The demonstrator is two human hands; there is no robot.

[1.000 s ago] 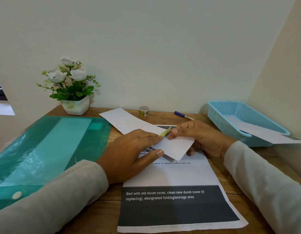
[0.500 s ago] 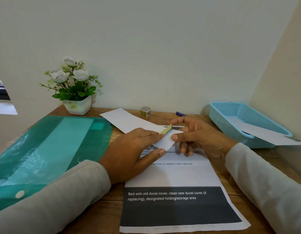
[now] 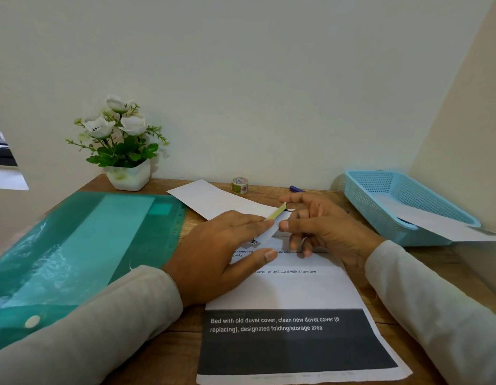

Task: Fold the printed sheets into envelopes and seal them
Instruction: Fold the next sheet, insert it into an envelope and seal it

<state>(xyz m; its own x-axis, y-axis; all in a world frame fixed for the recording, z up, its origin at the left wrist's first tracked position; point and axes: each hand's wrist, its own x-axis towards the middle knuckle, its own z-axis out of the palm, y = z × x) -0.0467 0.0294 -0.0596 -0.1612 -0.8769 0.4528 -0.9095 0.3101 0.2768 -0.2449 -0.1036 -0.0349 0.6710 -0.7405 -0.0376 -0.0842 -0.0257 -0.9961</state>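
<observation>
Printed sheet (image 3: 291, 295), white with a dark band of white text at its near end, lies flat on the wooden desk (image 3: 171, 354), reaching from the near edge up under both hands. Left hand (image 3: 213, 254) lies palm down on the sheet, fingers together and pointing right, thumb spread apart below them. Its fingertips press on a folded white envelope (image 3: 210, 200), where a small yellow-green strip of tape (image 3: 276, 212) sticks up just past them. Right hand (image 3: 322, 229) hovers just right of that strip, fingers loosely curled and apart, gripping nothing. Left of the left hand lies a green plastic folder (image 3: 74, 245). Beyond the fingertips, by the wall, sit a tape roll (image 3: 239, 185) and a blue pen (image 3: 295, 188). Far left stands a potted white flower (image 3: 121, 145); far right, a blue basket (image 3: 402, 201) holding paper.
</observation>
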